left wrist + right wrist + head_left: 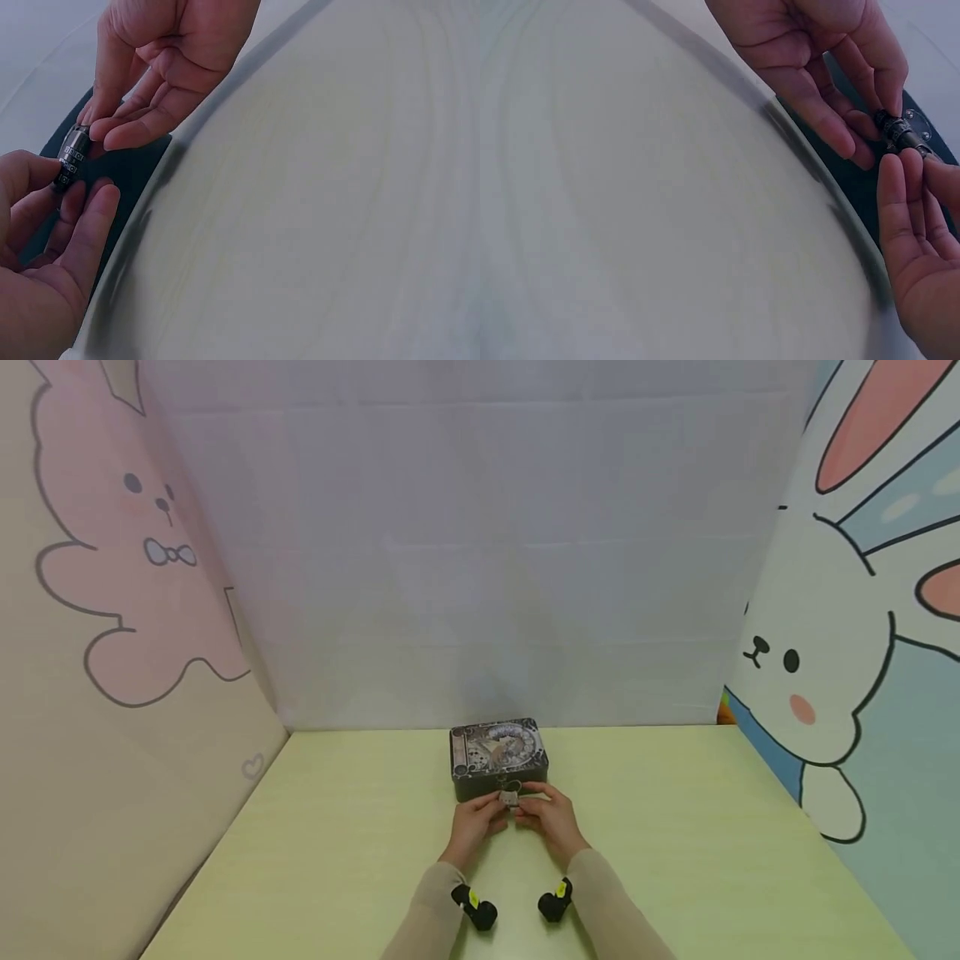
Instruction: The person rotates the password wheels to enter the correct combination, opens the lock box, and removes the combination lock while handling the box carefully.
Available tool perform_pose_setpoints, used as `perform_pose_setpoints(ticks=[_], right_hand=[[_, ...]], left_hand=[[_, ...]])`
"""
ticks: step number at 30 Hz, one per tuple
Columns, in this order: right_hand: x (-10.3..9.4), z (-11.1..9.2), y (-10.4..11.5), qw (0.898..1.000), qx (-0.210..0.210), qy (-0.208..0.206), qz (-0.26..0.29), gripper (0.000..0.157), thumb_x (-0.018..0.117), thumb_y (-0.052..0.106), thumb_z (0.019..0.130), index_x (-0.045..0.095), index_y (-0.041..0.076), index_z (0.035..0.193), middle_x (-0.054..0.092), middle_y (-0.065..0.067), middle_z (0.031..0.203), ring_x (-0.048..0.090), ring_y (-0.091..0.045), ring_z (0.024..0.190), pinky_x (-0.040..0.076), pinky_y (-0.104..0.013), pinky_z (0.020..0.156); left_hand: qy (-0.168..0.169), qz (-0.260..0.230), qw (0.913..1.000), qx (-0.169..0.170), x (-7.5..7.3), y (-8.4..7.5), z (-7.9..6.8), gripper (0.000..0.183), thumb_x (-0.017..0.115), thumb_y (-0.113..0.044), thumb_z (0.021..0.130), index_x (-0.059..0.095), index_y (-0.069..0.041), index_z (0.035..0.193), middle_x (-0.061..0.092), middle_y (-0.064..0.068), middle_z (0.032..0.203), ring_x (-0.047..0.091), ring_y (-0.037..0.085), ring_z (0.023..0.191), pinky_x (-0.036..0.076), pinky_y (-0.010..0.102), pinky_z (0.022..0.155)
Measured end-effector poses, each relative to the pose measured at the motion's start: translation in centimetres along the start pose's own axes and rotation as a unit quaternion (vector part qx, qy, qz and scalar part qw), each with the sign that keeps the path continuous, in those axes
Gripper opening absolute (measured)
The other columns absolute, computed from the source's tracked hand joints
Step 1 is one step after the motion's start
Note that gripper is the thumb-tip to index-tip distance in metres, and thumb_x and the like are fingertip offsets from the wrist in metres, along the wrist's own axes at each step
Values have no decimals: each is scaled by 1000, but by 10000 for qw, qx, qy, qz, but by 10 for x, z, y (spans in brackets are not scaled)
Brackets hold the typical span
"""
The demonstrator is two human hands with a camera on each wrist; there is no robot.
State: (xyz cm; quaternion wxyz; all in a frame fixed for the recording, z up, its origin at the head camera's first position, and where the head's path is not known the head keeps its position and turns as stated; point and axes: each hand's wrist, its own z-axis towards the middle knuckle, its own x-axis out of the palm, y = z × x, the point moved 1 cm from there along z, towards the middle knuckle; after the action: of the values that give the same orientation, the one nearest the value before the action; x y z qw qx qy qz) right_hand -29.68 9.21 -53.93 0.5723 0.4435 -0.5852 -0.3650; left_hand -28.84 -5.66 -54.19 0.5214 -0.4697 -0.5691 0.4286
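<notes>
A small combination padlock [510, 798] with number dials hangs at the front of a black tin box [495, 752] with an ornate printed lid. My left hand [474, 823] pinches the dial end of the padlock [71, 156] between thumb and fingers. From the other side, my right hand [553, 820] pinches the plain metal end, seen also in the right wrist view, where the padlock [900, 133] lies sideways between both hands. A round metal clasp plate [918, 124] shows behind it on the box front. The lid is down.
The box stands on a pale yellow-green table [360, 835], near its back edge. A plain white backdrop [480, 568] rises behind it. Side panels with a pink cartoon animal [142, 568] and a white rabbit [817, 693] flank the table.
</notes>
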Motion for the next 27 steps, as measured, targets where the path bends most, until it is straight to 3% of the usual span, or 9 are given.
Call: perform_pose_setpoints(ticks=[8,13,20,27], right_hand=[[-6,-4,9,10000,35,67,28,35,56,-6,85,48,-10,118,64,-8,72,64,-16,65,57,-31,64],[-8,-8,14,9999,9,138,66,35,56,-5,85,46,-12,117,64,-7,73,64,-15,66,57,-31,65],[-6,-13,18,10000,80,37,-7,27,56,-6,85,50,-14,110,62,-8,77,62,-15,65,57,-30,66],[-6,-21,25,9997,168,97,159,17,53,-7,86,54,-9,104,62,-6,78,62,-15,67,56,-30,68]], left_hand=[[132,5,9999,61,6,-5,-3,35,60,-6,88,56,10,118,61,23,108,64,27,89,56,36,73],[139,48,9999,75,9,-8,-4,35,61,-7,86,56,10,117,63,22,106,65,25,86,55,36,75],[240,8,9997,99,11,-11,-8,35,60,-4,87,55,11,118,63,23,105,65,24,86,54,39,78],[361,-45,9992,194,13,-23,-15,34,59,0,86,54,14,117,61,27,105,65,29,88,52,45,81]])
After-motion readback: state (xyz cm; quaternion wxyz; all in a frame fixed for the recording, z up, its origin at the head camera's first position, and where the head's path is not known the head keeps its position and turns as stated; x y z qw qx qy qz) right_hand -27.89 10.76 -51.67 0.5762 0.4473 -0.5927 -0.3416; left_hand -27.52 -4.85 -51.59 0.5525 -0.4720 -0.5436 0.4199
